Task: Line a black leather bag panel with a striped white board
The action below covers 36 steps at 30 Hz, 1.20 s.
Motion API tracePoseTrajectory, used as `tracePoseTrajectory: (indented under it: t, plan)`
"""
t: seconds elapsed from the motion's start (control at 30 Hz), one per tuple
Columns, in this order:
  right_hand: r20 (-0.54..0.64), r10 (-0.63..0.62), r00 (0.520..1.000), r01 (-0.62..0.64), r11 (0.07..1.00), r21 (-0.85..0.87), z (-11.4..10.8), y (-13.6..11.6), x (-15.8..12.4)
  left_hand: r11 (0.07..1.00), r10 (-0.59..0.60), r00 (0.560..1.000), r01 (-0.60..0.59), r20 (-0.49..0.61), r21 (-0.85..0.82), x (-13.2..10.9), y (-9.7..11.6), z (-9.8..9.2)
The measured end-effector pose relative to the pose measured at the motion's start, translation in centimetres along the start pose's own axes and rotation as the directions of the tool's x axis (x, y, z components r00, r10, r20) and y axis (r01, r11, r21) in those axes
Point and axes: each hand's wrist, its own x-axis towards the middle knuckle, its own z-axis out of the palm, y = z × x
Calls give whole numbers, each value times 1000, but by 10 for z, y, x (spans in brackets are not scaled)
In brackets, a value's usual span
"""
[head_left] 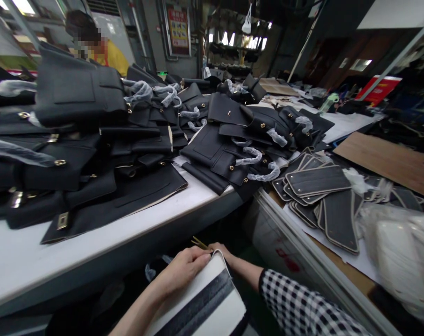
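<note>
While the left hand (184,268) clamps its upper edge, the black-striped white panel (205,297) lies at that hand's five o'clock, stripe running from eight to two; the farther right hand (222,252), behind the panel's one-o'clock corner, grips a slim brass-coloured tool (199,242). At two o'clock, a red sign (382,90) bears illegible lettering.

White panel (205,301), dark band, tilted, yellowish tool (200,243) near its corner

From my position, the left worktable (12,266) has a white top; the right worktable (312,259) has a metal edge. A dark gap (229,228) separates them. A framed red poster (179,30) is mounted on the grey rear wall (152,30). Bright windows (226,38) backlight the dim interior.
</note>
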Motion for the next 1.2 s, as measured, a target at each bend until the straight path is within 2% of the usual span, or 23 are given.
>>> tracePoseTrajectory:
  t: [0.07,0.13,0.23,0.3,0.4,0.47,0.53,0.6,0.67,0.77,0.87,0.93,1.03,1.2]
  plan:
    - [31,21,999,-18,994,-106,-30,-6,-4,999,-29,1000,30,3,-32,0,2,0]
    - [135,68,989,-42,981,-187,-66,-10,-20,995,-70,997,71,20,-76,0,3,0]
    - [355,174,918,-52,944,-326,-109,-16,-48,987,-104,994,108,33,-120,0,4,2]
    - [412,196,890,-9,911,-413,-120,-18,-58,983,-115,993,117,20,-141,1,4,2]
    - [361,82,929,121,855,-505,-115,-23,-49,979,-146,987,135,-66,-150,2,3,3]
    - [266,-67,962,215,787,-578,-104,-31,-35,980,-156,979,136,-135,-142,3,3,5]
    - [176,-235,956,291,677,-676,-93,-44,-21,983,-154,971,133,-184,-124,4,3,6]
    - [167,-374,912,359,535,-765,-83,-58,-13,987,-149,964,132,-220,-92,5,3,8]
    - [231,-454,861,426,394,-815,-75,-71,-9,990,-140,963,129,-231,-59,5,3,9]
    - [356,-491,795,506,213,-836,-64,-83,-7,997,-81,975,77,-205,-28,4,3,9]
    - [511,-498,701,558,-64,-828,-59,-88,-5,999,-36,982,42,-183,30,3,5,8]
    - [578,-491,652,563,-197,-803,-58,-89,-4,995,-34,983,50,-181,85,1,8,8]
    - [595,-485,641,561,-234,-794,-56,-90,-5,989,-39,984,63,-175,137,0,11,8]
    - [583,-442,682,533,-245,-810,-52,-91,-11,986,-50,987,73,-151,152,0,11,10]
